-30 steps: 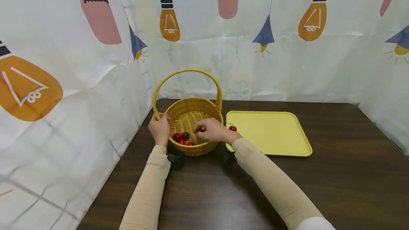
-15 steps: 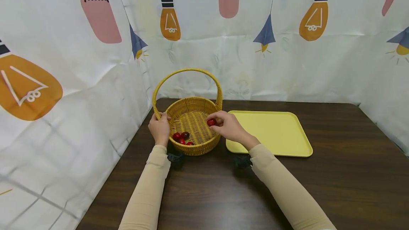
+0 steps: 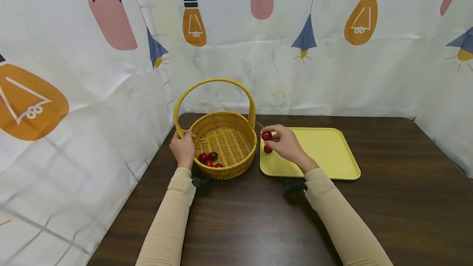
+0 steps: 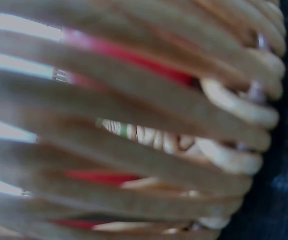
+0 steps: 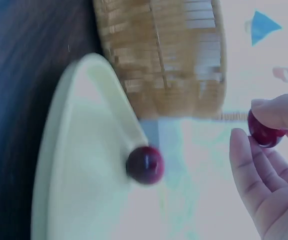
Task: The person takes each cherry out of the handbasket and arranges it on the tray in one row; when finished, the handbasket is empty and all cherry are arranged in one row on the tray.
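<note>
My left hand (image 3: 182, 149) grips the yellow wicker basket (image 3: 236, 169) at its left rim, where the arched handle meets it. Several dark red cherries (image 3: 209, 162) lie at the basket's near left inside. Over the left end of the yellow tray (image 3: 314, 155), my right hand (image 3: 288, 143) pinches a red cherry (image 3: 266, 136) by thumb and fingers, its stem pointing up. Another cherry (image 5: 145, 165) sits on the tray just below it. Basket weave (image 4: 133, 110) fills the left wrist view, blurred, with red showing through the gaps.
The basket and tray stand side by side on a dark wooden table (image 3: 236, 216), a narrow gap between them. A white printed cloth (image 3: 221, 60) hangs behind the table and along its left side.
From inside the basket, my right hand has lifted a cherry and carried it right, over the tray's left end. The left hand keeps its grip on the basket.
</note>
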The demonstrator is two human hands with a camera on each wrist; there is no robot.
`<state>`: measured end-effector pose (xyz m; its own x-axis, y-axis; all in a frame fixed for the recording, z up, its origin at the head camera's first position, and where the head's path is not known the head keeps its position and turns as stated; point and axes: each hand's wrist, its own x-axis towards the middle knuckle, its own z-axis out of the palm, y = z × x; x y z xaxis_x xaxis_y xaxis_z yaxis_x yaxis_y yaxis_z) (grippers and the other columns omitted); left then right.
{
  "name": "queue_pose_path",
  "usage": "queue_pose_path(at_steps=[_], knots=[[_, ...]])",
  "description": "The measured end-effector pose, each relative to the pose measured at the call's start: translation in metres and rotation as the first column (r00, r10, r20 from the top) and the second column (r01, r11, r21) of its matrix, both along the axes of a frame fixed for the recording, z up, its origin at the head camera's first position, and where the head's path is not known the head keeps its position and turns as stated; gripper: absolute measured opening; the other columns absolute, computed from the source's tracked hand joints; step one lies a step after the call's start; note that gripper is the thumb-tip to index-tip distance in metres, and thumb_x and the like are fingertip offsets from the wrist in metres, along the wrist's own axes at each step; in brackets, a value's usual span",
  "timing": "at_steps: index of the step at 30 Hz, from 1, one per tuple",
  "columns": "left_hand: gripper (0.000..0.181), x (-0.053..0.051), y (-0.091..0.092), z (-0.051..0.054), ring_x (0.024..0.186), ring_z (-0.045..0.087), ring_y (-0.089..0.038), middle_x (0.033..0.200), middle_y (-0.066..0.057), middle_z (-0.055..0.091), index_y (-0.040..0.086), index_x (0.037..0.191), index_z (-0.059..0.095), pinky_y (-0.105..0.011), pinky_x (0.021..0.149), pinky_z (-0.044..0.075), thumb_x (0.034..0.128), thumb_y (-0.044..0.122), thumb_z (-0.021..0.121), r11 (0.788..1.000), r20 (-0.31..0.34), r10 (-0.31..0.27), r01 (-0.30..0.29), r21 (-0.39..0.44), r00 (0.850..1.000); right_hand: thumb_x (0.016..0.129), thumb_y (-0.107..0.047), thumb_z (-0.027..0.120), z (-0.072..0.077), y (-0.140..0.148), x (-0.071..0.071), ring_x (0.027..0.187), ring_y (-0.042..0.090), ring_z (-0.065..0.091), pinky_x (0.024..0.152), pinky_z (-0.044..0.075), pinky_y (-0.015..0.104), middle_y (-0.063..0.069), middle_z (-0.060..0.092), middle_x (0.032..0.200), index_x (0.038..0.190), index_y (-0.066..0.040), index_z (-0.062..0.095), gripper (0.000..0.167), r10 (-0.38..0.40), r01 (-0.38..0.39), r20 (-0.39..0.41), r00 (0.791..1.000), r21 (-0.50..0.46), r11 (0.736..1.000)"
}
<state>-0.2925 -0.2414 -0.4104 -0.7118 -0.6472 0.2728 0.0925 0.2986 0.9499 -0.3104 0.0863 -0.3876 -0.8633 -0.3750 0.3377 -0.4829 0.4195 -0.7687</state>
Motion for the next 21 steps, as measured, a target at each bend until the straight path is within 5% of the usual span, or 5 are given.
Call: queue_pose_path(at_steps=[8, 21], knots=[[0.028, 0.002, 0.0, 0.002, 0.054, 0.04, -0.019, 0.092, -0.019, 0.071, 0.005, 0.092, 0.061, -0.032, 0.054, 0.032, 0.0996, 0.031, 0.053, 1.0, -0.014, -0.015, 0.015, 0.001, 1.0, 0.089, -0.008, 0.07, -0.013, 0.024, -0.015, 0.094, 0.028, 0.065, 0.073, 0.055, 0.04, 0.01, 0.059, 0.123, 0.127, -0.008, 0.063, 0.039, -0.122, 0.119, 0.042, 0.992, 0.053, 0.991], [0.025, 0.003, 0.001, 0.001, 0.056, 0.041, -0.022, 0.089, -0.015, 0.071, 0.009, 0.088, 0.059, -0.033, 0.054, 0.033, 0.0995, 0.031, 0.053, 1.0, -0.013, -0.009, 0.009, -0.011, 1.0, 0.09, -0.017, 0.071, -0.038, 0.049, -0.027, 0.092, 0.029, 0.066, 0.074, 0.052, 0.038, 0.015, 0.066, 0.113, 0.121, -0.006, 0.065, 0.034, -0.146, 0.118, 0.113, 0.983, 0.225, 0.967]])
